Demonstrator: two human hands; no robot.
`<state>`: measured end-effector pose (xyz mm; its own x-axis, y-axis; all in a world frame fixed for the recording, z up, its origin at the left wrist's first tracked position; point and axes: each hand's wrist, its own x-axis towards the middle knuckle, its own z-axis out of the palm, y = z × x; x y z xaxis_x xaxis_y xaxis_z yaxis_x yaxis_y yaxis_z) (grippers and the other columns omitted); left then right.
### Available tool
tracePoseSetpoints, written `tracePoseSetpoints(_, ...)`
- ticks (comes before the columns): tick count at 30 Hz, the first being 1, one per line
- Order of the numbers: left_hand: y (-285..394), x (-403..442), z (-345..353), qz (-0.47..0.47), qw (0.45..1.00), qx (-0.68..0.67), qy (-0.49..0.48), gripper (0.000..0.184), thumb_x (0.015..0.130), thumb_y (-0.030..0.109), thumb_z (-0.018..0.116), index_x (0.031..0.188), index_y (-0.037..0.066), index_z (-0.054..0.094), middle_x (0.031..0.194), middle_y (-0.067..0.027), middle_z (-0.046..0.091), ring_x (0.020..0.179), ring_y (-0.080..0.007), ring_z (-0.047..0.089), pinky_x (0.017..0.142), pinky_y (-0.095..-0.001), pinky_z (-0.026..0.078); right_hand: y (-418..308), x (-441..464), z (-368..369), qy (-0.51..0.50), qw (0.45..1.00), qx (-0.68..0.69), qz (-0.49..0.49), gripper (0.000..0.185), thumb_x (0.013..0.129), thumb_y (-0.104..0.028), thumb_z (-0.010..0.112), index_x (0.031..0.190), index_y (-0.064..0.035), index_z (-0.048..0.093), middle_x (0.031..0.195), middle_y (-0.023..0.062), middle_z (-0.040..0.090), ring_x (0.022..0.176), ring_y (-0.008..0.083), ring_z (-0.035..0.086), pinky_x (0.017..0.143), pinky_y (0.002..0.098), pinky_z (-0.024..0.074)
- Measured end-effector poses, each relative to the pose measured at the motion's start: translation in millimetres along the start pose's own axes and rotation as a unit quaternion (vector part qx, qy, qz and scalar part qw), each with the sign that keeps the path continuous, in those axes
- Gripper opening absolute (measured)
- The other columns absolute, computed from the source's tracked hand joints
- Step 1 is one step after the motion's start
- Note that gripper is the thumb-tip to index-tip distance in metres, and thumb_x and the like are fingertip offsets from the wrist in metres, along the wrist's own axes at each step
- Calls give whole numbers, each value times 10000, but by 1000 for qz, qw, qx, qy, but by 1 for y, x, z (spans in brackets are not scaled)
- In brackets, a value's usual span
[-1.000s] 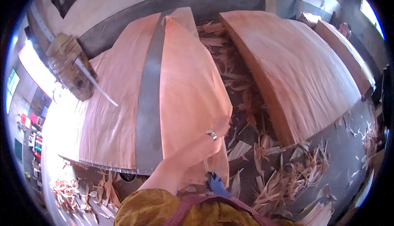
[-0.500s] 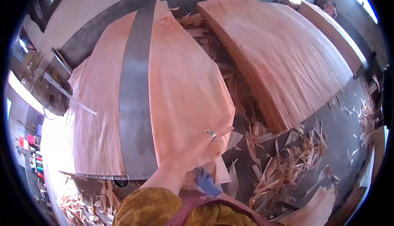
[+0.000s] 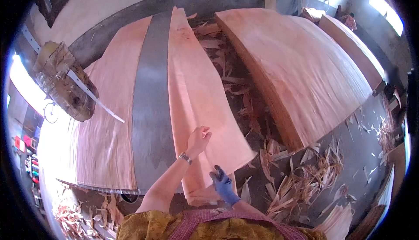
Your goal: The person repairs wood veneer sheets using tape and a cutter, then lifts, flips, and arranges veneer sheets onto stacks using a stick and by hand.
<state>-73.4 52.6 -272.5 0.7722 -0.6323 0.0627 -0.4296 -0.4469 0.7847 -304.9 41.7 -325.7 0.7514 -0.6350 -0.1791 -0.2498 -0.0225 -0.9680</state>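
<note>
Blue-gloved, your right hand (image 3: 224, 186) meets one wood sheet (image 3: 205, 96), lower centre, its grip unclear; your left hand (image 3: 199, 141) curls, palm hidden.

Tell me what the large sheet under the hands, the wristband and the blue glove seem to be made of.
Sheet: probably thin, unvarnished wood veneer, given its streaky pinkish face and soft fold.
Wristband: likely polished metal, from its silvery glints.
Glove: matte, perhaps fabric, as it lacks shine.
</note>
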Motion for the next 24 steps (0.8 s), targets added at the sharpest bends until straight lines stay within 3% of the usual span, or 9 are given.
tracePoseSetpoints(2,9,2,6,28,992,117,28,508,913,419,593,1313,117,513,1311,-199,497,1165,-329,525,955,-461,446,-49,-4,-28,-62,978,102,169,442,927,-276,632,1327,-118,529,644,-4,551,480,111,503,437,285,427)
tracePoseSetpoints(3,16,5,12,41,983,175,43,565,920,467,570,1370,139,471,1401,-219,432,1265,-364,464,1020,-494,403,-66,-5,-44,-66,973,107,191,374,938,-264,612,1284,-129,562,604,-38,496,417,74,439,376,242,350)
tracePoseSetpoints(7,117,17,46,42,986,164,-13,818,901,663,415,1535,218,154,1577,-231,69,1456,-415,60,1153,-564,89,-69,4,-122,-66,959,204,184,303,956,-320,585,1167,-104,614,701,-26,547,490,81,489,416,247,379)
tracePoseSetpoints(10,189,29,102,103,987,123,8,804,902,647,438,1528,208,191,1574,-242,50,1445,-439,80,1138,-594,87,-42,15,-201,-48,967,203,149,341,963,-370,566,1141,-83,614,742,-17,564,519,85,501,430,260,388)
tracePoseSetpoints(11,213,33,125,115,987,114,10,796,904,638,444,1525,204,202,1573,-244,48,1443,-443,85,1135,-597,92,-101,5,-234,-48,938,274,206,334,925,-388,630,1083,-95,606,603,-35,506,431,93,477,400,256,357)
tracePoseSetpoints(16,332,54,265,163,984,70,12,760,913,602,464,1512,187,247,1568,-252,48,1433,-459,105,1124,-606,110,-106,10,-407,-8,937,247,246,349,921,-414,620,1073,-101,599,623,-2,545,447,118,508,408,259,377)
tracePoseSetpoints(19,404,85,352,209,976,48,34,759,918,589,462,1511,169,244,1551,-273,104,1427,-463,124,1118,-611,130,-87,30,-510,26,957,213,195,332,924,-441,592,1037,-128,601,651,29,581,467,130,537,432,250,414)
tracePoseSetpoints(22,479,98,399,252,965,44,60,685,932,508,495,1477,146,292,1509,-290,193,1386,-470,205,1095,-596,193,-100,57,-612,1,934,276,226,290,915,-451,603,956,-164,591,608,2,552,434,125,503,410,242,382)
tracePoseSetpoints(24,517,100,418,330,936,34,114,609,937,461,514,1429,133,367,1449,-296,313,1330,-466,309,1063,-564,272,-92,93,-658,70,947,254,182,288,894,-461,632,856,-191,542,551,-19,497,394,119,442,378,247,317)
